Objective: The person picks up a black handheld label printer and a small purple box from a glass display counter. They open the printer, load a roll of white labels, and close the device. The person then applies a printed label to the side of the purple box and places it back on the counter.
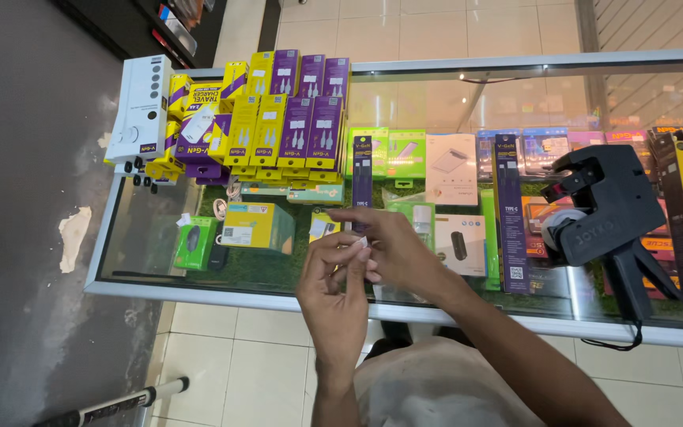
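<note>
A small white sticker point(363, 241) sits pinched between the fingertips of both hands, held above the glass counter point(160, 229). The left hand point(333, 289) closes thumb and forefinger on it from below — the right hand point(393, 249) nips its upper edge, other fingers loosely curled. A black price-label gun point(602, 209) rests on the glass to the right, well apart; yellow and purple cable boxes point(278, 119) lie stacked farther back.

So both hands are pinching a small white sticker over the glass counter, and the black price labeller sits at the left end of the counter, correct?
Not quite. The head view shows the black price labeller at the right end of the glass counter, not the left. The rest holds: left hand and right hand pinch a small white sticker.
</note>
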